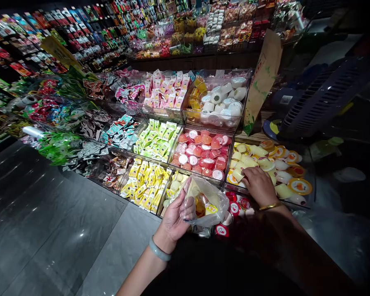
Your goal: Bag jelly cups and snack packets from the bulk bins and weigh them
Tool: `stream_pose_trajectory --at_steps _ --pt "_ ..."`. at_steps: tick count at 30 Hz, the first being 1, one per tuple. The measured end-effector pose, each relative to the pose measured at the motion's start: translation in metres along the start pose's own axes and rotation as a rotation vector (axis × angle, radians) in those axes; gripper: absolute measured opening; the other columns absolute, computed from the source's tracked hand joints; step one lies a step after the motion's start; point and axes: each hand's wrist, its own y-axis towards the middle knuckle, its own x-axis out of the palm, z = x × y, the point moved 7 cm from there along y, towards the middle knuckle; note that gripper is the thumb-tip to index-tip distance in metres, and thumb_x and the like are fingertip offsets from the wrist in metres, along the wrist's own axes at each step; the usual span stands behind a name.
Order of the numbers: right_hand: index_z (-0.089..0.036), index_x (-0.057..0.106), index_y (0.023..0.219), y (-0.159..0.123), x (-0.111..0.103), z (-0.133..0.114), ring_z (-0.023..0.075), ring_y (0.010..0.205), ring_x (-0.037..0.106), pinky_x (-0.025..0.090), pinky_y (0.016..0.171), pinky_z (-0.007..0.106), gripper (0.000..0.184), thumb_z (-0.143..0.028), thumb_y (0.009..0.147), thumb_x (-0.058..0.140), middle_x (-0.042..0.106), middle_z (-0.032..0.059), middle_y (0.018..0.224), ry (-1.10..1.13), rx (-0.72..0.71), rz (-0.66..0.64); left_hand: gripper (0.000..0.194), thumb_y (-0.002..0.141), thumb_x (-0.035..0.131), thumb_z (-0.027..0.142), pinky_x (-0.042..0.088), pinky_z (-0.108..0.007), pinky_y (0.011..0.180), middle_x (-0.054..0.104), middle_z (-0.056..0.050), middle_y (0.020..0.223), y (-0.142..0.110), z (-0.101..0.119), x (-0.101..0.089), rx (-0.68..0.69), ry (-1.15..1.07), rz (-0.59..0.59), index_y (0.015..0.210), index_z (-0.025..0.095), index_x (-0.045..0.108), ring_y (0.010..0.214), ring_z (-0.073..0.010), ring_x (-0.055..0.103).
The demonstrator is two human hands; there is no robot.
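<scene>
My left hand (176, 213) is closed on the edge of a clear plastic bag (214, 193), which hangs open in front of me. Inside the bag lie a few jelly cups (201, 204), amber and yellow. Over the right-hand bin, my right hand (260, 185) reaches down with its fingers bent round a pale yellow jelly cup (238, 171). Other jelly cups with orange and white lids (299, 186) lie around it in the same bin. A bangle circles each of my wrists.
Pink-red jelly cups (203, 152) fill the middle bin, with white ones (225, 98) behind. Green sachets (157, 137) and yellow sachets (146, 183) stand to the left. Red-lidded cups (234, 208) lie below the bag. A blue fan (311, 98) stands at right.
</scene>
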Motion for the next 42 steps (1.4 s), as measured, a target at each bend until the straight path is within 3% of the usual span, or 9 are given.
stream_pose_trajectory --at_steps 4,10,15,21,26,31,34,39,42 --pt "-0.022 0.064 0.092 0.000 0.004 0.004 0.0284 0.095 0.056 0.040 0.082 0.040 0.006 -0.024 0.088 0.059 0.070 0.0098 0.098 0.014 -0.017 -0.005 0.039 0.099 0.052 0.029 0.024 -0.012 0.043 0.022 0.009 0.059 0.000 -0.001 0.000 -0.006 0.007 -0.001 0.138 0.032 0.052 0.043 -0.0035 0.027" --pt "-0.022 0.063 0.092 0.005 0.004 0.007 0.0273 0.094 0.058 0.044 0.083 0.039 0.012 -0.022 0.091 0.051 0.068 0.0111 0.100 0.213 -0.074 -0.001 0.040 0.101 0.047 0.029 0.023 -0.011 0.042 0.026 0.009 0.060 -0.001 0.000 0.000 0.006 0.014 -0.009 0.141 0.030 0.049 0.044 -0.0036 0.029" --pt "-0.024 0.054 0.084 0.008 -0.029 0.003 0.0260 0.090 0.058 0.047 0.081 0.038 0.009 -0.021 0.090 0.049 0.061 0.0075 0.090 0.453 0.076 0.143 0.040 0.101 0.047 0.027 0.025 -0.012 0.043 0.027 0.008 0.060 0.001 -0.001 0.000 -0.001 -0.018 -0.013 0.141 0.032 0.050 0.044 -0.0033 0.029" --pt "-0.025 0.052 0.083 0.004 -0.068 -0.053 0.0221 0.087 0.057 0.049 0.076 0.035 0.007 -0.022 0.088 0.056 0.058 0.0043 0.093 0.903 0.124 0.227 0.040 0.102 0.046 0.027 0.027 -0.012 0.044 0.028 0.008 0.061 0.004 -0.002 0.004 0.001 -0.014 -0.011 0.142 0.032 0.049 0.043 -0.0031 0.030" --pt "-0.025 0.053 0.078 -0.004 -0.049 -0.113 0.0230 0.089 0.060 0.052 0.080 0.039 0.014 -0.014 0.086 0.056 0.061 0.0053 0.092 0.887 0.005 0.100 0.041 0.102 0.046 0.028 0.027 -0.012 0.043 0.030 0.008 0.060 0.005 -0.002 0.004 0.002 0.013 0.004 0.143 0.032 0.048 0.042 -0.0031 0.030" --pt "-0.022 0.063 0.095 -0.017 -0.033 -0.148 0.0251 0.102 0.064 0.055 0.088 0.041 0.011 -0.015 0.087 0.062 0.066 0.0105 0.110 0.863 -0.111 -0.021 0.039 0.103 0.044 0.029 0.027 -0.011 0.043 0.029 0.009 0.059 0.005 0.000 -0.001 0.002 0.021 0.017 0.142 0.031 0.049 0.043 -0.0033 0.032" --pt "-0.022 0.066 0.096 -0.024 -0.031 -0.131 0.0247 0.101 0.066 0.056 0.087 0.041 0.008 -0.020 0.090 0.060 0.069 0.0088 0.108 0.861 -0.040 -0.024 0.037 0.103 0.043 0.029 0.028 -0.012 0.043 0.030 0.008 0.059 0.004 0.004 -0.005 0.019 0.015 0.027 0.140 0.030 0.051 0.043 -0.0033 0.033" --pt "-0.023 0.067 0.090 -0.045 -0.030 -0.045 0.0231 0.092 0.065 0.052 0.088 0.040 0.012 -0.027 0.093 0.056 0.070 0.0056 0.094 0.683 0.245 0.186 0.036 0.104 0.040 0.028 0.030 -0.012 0.042 0.031 0.008 0.058 0.003 0.009 -0.008 0.039 0.019 0.033 0.137 0.030 0.053 0.043 -0.0040 0.035" --pt "-0.022 0.067 0.088 -0.068 -0.015 -0.009 0.0223 0.086 0.065 0.053 0.081 0.038 0.012 -0.028 0.090 0.057 0.070 0.0050 0.090 0.609 0.335 0.175 0.036 0.105 0.036 0.028 0.029 -0.012 0.042 0.030 0.008 0.057 0.002 0.008 -0.008 0.033 0.011 0.030 0.136 0.028 0.054 0.042 -0.0038 0.036"
